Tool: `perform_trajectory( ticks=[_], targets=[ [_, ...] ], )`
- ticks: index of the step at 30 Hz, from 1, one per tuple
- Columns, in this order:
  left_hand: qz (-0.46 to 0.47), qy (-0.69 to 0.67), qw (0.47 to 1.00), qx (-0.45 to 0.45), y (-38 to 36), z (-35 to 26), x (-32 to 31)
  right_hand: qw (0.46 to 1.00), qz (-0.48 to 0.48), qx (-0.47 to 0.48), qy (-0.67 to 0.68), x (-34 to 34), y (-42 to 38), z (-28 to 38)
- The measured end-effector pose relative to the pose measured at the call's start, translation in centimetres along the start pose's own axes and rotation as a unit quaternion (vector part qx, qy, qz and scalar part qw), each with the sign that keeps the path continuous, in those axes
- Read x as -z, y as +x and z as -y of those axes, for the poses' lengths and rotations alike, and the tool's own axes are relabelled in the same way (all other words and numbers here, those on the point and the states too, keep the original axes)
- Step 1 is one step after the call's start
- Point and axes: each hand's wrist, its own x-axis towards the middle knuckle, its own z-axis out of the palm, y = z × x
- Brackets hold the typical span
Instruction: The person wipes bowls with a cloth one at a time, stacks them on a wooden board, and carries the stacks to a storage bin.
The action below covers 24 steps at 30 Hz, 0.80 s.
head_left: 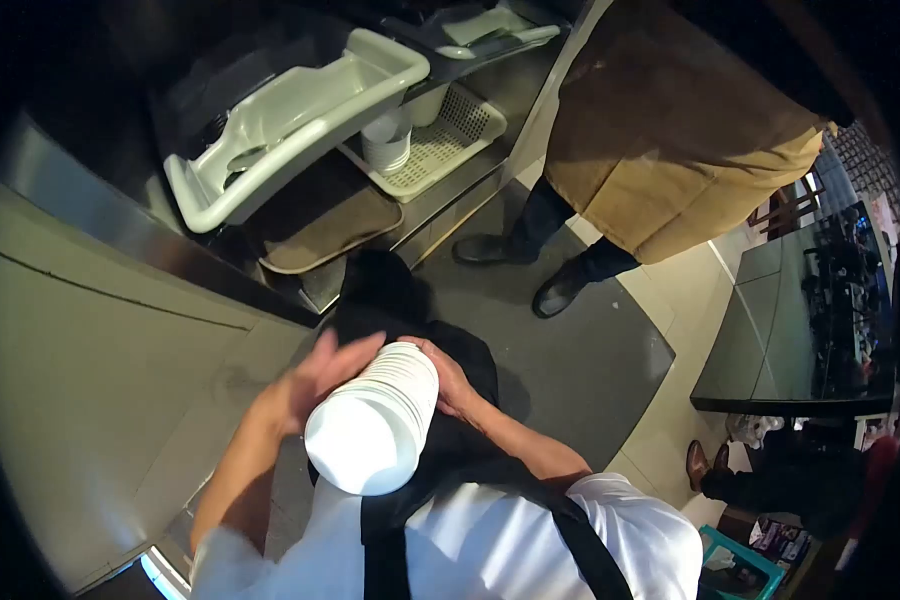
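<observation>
A nested stack of white disposable cups (375,425) lies tilted in front of my chest, its wide end toward me. My right hand (448,380) is wrapped around the far right side of the stack, fingers partly hidden behind it. On the left side, my left hand (325,375) is slightly blurred, with fingers stretched out and the thumb apart, its fingertips close to the stacked rims.
A pale plastic bin (300,130) juts from the counter ahead. Below are a brown tray (335,225) and a perforated basket (460,140) with more white cups (386,145). A person in a brown apron (670,140) stands ahead right on a dark mat (580,370).
</observation>
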Motion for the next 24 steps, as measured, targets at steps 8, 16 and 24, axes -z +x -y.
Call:
perform_trajectory(
  ticks=[8, 16, 24],
  targets=[
    [-0.058, 0.072, 0.967, -0.239, -4.0, 5.5, -1.2, 0.988, -0.049, 0.060, -0.131, -1.5, 1.1, 4.3],
    [0.026, -0.075, 0.939, -0.336, 3.9, -0.4, -3.5, 0.994, -0.011, 0.035, -0.102, -0.1, 11.2, 14.8],
    [0.036, -0.067, 0.847, -0.526, 22.4, -7.6, -7.5, 0.973, -0.018, 0.018, -0.230, 1.3, 23.4, 32.3]
  ],
)
